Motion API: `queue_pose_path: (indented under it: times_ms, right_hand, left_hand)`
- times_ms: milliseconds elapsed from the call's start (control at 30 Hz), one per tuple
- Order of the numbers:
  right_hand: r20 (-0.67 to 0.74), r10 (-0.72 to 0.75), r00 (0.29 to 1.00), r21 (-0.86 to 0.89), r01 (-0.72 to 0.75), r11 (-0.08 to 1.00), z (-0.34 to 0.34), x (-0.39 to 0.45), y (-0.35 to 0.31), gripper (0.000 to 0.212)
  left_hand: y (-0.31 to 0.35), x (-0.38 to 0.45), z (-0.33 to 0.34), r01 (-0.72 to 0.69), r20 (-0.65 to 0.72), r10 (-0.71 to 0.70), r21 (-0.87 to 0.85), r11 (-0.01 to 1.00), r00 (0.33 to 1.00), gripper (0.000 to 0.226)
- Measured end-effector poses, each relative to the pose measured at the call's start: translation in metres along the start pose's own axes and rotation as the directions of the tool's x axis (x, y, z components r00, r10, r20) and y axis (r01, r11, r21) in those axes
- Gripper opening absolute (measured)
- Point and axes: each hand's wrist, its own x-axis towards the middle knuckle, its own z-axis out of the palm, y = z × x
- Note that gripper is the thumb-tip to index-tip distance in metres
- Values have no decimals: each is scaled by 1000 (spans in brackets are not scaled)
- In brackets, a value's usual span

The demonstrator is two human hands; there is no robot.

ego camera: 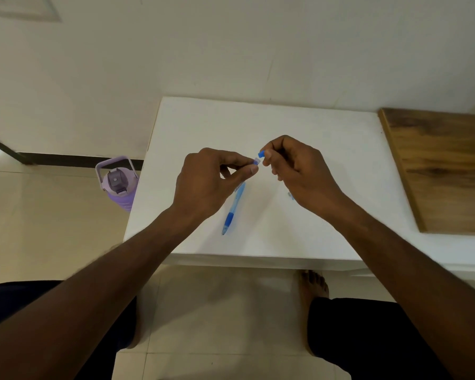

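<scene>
A blue pen [233,208] lies on the white table [299,127], tip toward the front edge, its upper end hidden under my left hand [206,182]. My left hand pinches a small clear plastic piece [256,161] between thumb and forefinger. Just to its right, my right hand [299,171] pinches a small blue plastic piece [261,154]. The two pieces are held above the table, nearly touching. A tiny clear-blue part [290,196] lies on the table, half hidden under my right hand.
A purple water bottle [118,185] with a handle stands on the tiled floor left of the table. A wooden board [444,165] lies on the surface to the right. My knees and bare feet are below the table's front edge.
</scene>
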Motion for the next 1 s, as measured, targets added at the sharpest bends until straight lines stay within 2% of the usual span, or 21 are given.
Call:
queue_pose_path:
  times_ms: [133, 300, 367, 467, 600, 733, 833, 900, 1000]
  right_hand:
    - [40, -35, 999, -49, 37, 998, -2, -2, -3, 17]
    - [172, -122, 977, -265, 166, 950, -12, -1, -4, 14]
    - [201, -129, 971, -290, 185, 939, -14, -1, -3, 13]
    - [161, -107, 981, -207, 139, 968, -12, -1, -2, 12]
    - [114, -27, 993, 21, 24, 999, -10, 2, 2, 13]
    - [121, 45, 992, 229, -72, 971, -9, 8, 5, 13]
    - [98, 143, 985, 332, -168, 928, -17, 16, 13, 13]
    - [66, 226, 972, 232, -235, 944, -24, 19, 22, 11]
    - [50, 271, 961, -122, -263, 957, -20, 19, 36, 7]
  left_hand:
    - [-1, -1, 0, -15, 2, 15, 16, 1000, 1000, 28]
    - [-1, -4, 0, -62, 33, 59, 84, 995, 998, 27]
    - [0, -6, 2, -77, 32, 74, 102, 992, 997, 24]
    - [0, -8, 5, -72, 13, 71, 81, 994, 997, 25]
    - [4, -7, 6, -34, -13, 34, 12, 999, 999, 25]
    - [12, -5, 5, -16, -46, 14, -41, 999, 999, 28]
    - [9, -2, -6, -22, -26, 22, -3, 1000, 999, 30]
    - [0, 1, -18, 7, 10, -9, 115, 993, 1000, 25]
    - [-15, 0, -31, 53, 118, -99, 339, 939, 988, 20]
